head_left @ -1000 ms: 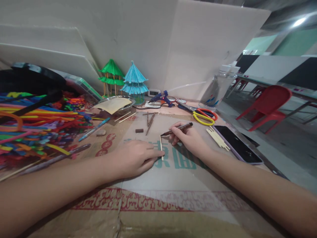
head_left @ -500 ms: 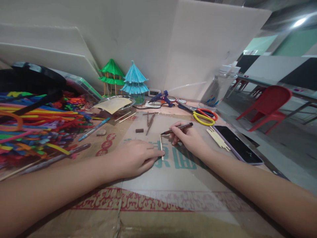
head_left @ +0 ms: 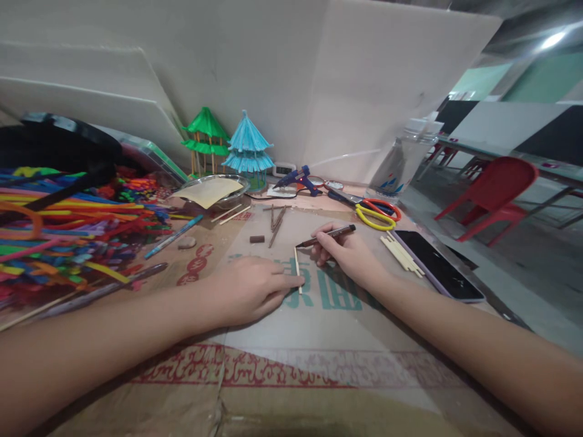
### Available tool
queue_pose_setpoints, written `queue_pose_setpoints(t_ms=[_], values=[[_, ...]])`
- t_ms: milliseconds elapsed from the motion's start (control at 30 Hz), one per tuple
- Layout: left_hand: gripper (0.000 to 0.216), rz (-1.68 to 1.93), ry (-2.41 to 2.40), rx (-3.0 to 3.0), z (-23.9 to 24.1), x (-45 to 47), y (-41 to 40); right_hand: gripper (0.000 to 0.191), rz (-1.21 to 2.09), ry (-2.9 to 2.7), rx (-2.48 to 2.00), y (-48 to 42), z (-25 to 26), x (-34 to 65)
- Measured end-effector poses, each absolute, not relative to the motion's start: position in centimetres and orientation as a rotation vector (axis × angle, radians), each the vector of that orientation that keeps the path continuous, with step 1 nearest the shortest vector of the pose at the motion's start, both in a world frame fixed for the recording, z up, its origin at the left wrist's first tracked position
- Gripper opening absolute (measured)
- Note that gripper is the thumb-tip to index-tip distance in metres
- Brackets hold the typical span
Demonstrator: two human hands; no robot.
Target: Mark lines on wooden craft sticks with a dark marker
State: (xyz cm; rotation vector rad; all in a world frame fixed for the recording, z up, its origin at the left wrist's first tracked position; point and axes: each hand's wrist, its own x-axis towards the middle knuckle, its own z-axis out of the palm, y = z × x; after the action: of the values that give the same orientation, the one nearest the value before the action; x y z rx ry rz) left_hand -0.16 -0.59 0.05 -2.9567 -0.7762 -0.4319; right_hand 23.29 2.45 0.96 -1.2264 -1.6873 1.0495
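Note:
Under my left index finger, a thin pale wooden stick is held down against the covered tabletop. The other fingers of my left hand are curled beneath the palm. My right hand grips a dark brown marker, its tip touching the stick's far end. The marker's brown cap lies by itself to the left. Several brown-coloured sticks rest just beyond it. Uncoloured sticks sit in a small group right of my right hand.
Colourful pipe cleaners are piled at left. Behind stand a green model pavilion, a blue one and a blue glue gun. Scissors, a phone and a clear bottle line the right side.
Both hands, the marker and the stick stay nearly still. The marker tip remains at the stick's far end.

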Motion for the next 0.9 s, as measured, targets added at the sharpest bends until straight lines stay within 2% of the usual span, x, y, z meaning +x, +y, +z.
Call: queue_pose_setpoints(t_ms=[400, 900], values=[[0.037, -0.407, -0.798, -2.964, 0.01, -0.09, -0.56, 0.016, 1.149, -1.679, -1.198, 2.02, 1.48, 23.38], [0.037, -0.439, -0.787, -2.96, -0.1, -0.14, -0.56, 0.018, 1.061, -1.705, -1.229, 2.19, 1.31, 23.25]])
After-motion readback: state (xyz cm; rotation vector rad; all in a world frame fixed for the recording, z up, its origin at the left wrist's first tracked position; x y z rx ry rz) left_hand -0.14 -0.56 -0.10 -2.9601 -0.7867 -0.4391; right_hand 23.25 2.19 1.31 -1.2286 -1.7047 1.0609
